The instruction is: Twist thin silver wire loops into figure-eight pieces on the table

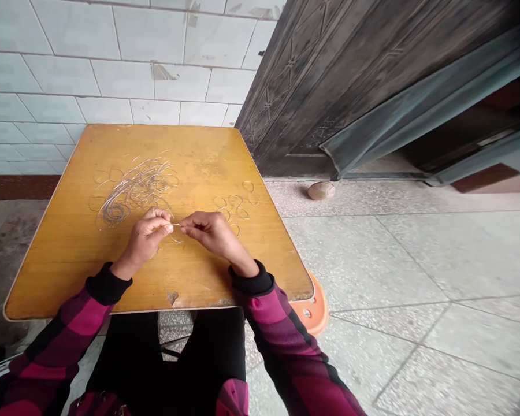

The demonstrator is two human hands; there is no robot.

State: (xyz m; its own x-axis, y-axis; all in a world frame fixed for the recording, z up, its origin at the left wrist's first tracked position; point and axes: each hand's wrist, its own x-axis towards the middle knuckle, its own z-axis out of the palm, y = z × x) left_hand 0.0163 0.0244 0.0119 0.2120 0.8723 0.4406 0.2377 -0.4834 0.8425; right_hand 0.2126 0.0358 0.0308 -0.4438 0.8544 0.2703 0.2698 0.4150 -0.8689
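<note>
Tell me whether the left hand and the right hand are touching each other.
Apart. The head view shows a small gap between the fingertips of the left hand and those of the right hand, with only a thin wire crossing it.

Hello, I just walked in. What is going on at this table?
A person pinches a thin silver wire between the fingers of the left hand and right hand, above a worn yellow wooden tabletop. A tangled pile of silver wire loops lies beyond the left hand, and separate small wire rings lie beyond the right hand.
</note>
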